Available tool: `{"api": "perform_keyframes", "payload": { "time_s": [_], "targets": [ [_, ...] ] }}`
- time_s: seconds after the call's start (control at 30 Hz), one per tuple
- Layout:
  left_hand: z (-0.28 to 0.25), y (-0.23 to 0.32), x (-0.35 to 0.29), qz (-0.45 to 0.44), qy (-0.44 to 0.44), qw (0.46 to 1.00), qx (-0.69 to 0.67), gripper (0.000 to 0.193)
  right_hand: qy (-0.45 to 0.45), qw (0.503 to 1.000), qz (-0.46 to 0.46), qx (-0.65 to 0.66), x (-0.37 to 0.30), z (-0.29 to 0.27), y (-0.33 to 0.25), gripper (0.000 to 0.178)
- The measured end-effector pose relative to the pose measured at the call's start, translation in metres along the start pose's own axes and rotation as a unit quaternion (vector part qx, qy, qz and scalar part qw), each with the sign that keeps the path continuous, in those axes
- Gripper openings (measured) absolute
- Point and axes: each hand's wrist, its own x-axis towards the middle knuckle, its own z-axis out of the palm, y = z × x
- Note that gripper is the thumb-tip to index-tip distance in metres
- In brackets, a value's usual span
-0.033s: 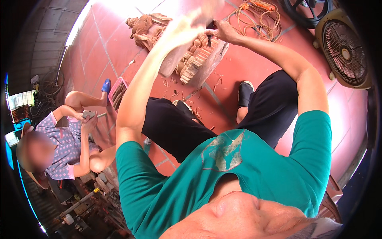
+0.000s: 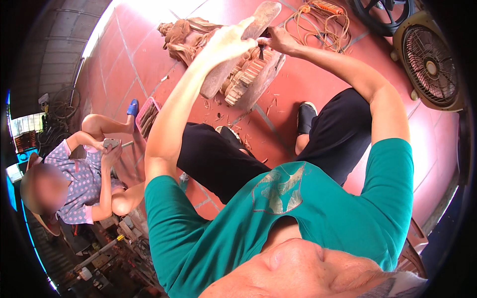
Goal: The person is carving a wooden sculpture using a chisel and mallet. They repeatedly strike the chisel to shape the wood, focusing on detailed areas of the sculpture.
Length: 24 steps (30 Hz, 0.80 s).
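A pale wooden mallet [image 2: 263,19] sticks up past my left hand [image 2: 231,42], whose fingers are wrapped round it. My right hand [image 2: 279,40] is closed on a chisel [image 2: 262,51]. Only a short dark part of that chisel shows, pointing down at a carved wooden piece [image 2: 243,79] with a ridged edge and rounded forms. Below my left wrist a flat pale length of wood [image 2: 214,83] shows; I cannot tell whether it belongs to the mallet. A second brown carving [image 2: 179,37] with curling shapes lies on the floor beyond my left forearm.
Wood chips litter the red tiled floor [image 2: 278,104] by my shoes. An orange cord [image 2: 323,27] lies coiled at the far right, near a wheel [image 2: 385,15] and a fan [image 2: 431,62]. At left, a person [image 2: 84,169] sits beside a pink basket [image 2: 147,116], holding a phone.
My left hand and the mallet were blurred by motion at the far side; now both are sharp and slightly lower. My right hand and the chisel have hardly moved.
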Motion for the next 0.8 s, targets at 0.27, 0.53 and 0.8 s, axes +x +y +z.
{"api": "perform_keyframes", "payload": {
  "time_s": [0.27,0.53,0.8],
  "targets": [
    [-0.033,0.037,0.003,-0.047,0.061,0.989,-0.123,0.072,-0.056,0.993,0.067,0.079,0.006,-0.007,0.011,0.056],
    [-0.003,-0.003,0.0,-0.015,-0.017,0.991,-0.132,0.075,-0.04,0.986,0.071,0.146,0.013,0.007,0.024,0.054],
    [-0.017,-0.009,-0.01,-0.035,0.047,0.983,-0.174,0.077,-0.091,0.921,0.236,0.298,0.01,-0.009,0.026,0.038]
  ]
}}
